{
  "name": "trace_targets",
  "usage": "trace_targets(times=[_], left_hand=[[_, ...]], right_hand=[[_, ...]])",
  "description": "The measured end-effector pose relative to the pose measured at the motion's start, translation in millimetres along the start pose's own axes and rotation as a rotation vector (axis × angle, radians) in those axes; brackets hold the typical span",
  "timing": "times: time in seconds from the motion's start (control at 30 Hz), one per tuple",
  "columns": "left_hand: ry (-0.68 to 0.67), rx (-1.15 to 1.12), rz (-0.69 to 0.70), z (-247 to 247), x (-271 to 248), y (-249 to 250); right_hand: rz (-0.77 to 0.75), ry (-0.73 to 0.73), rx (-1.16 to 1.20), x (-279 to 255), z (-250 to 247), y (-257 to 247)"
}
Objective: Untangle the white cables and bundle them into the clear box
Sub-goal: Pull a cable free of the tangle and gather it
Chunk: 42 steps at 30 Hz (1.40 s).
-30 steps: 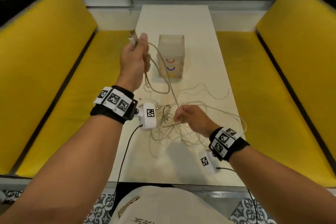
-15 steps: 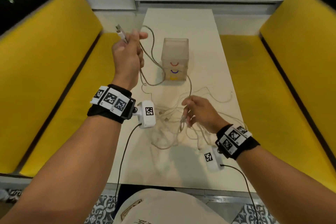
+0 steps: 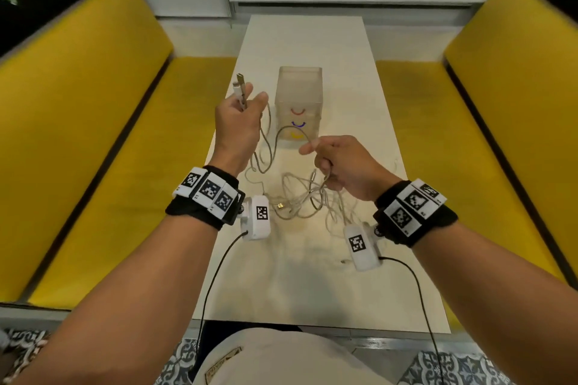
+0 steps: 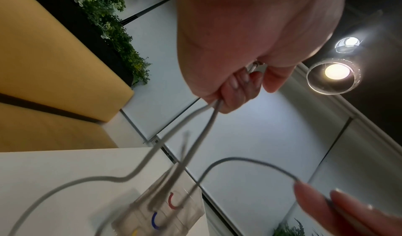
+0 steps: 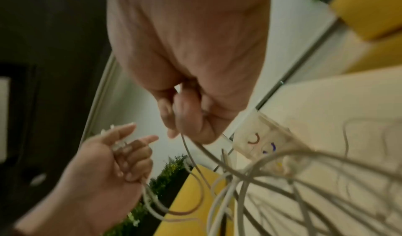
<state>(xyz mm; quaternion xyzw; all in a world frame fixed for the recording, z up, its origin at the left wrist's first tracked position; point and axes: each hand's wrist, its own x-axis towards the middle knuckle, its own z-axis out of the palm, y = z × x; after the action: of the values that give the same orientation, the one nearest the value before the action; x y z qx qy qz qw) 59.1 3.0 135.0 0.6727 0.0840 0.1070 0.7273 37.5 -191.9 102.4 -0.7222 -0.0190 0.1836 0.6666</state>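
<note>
From the head camera, the clear box [image 3: 298, 100] stands upright on the white tabletop [image 3: 306, 284], with red, blue and yellow arcs on its near wall. The left hand [image 3: 239, 122] is raised just left of the box, fingers curled round a white cable [image 3: 269, 147] whose plug ends [image 3: 240, 89] stick up above the fist. From that fist the cable drops in loops in front of the box and arcs across to the right hand [image 3: 341, 162], which is held in front of the box, slightly to its right, and pinches the cable near its fingertips while other strands hang from its curled fingers. The rest of the cables [image 3: 309, 200] lie in a loose tangle on the tabletop, nearer the person than the box. Yellow benches [image 3: 103, 141] run along both sides of the tabletop.

In the left wrist view, the left hand [image 4: 239, 50] grips two strands that leave the bottom of the fist toward the box [image 4: 165, 212] below. Fingertips [image 4: 309, 198] of the right hand hold the end of a dark-looking arc of cable [image 4: 239, 160].

In the right wrist view, which is blurred, the right hand [image 5: 191, 78] is closed round a strand, with many strands [image 5: 282, 184] fanning out beneath it in front of the box [image 5: 267, 141]. The left hand [image 5: 108, 162] shows at lower left, clenched on plug ends and cable.
</note>
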Motion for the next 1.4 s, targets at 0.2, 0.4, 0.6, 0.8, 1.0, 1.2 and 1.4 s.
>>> trace_targets(times=[0.2,0.4,0.6,0.8,1.0,1.2,1.4], left_hand=[[-0.243,0.207,0.019,9,-13,-7],[-0.282,0.385,-0.001,19,-13,-33],[-0.210,0.444,0.065,18,-3,-27],[-0.106,0.357,0.128,13,9,-13],[-0.081,0.233,0.163,8,19,6],[-0.070,0.312,0.044,3,20,-14],[-0.001,0.004,-0.062,7,12,-13]], right_hand=[[-0.049,0.017,0.021,8,3,4],[-0.116,-0.077,0.015,4,8,9],[-0.131,-0.101,-0.079,-3,9,26],[0.100,-0.083,-0.207,-1,2,105],[0.189,-0.078,-0.303,-9,4,138],[0.085,0.234,-0.114,9,-21,97],[0.143,0.688,0.121,20,-81,82]])
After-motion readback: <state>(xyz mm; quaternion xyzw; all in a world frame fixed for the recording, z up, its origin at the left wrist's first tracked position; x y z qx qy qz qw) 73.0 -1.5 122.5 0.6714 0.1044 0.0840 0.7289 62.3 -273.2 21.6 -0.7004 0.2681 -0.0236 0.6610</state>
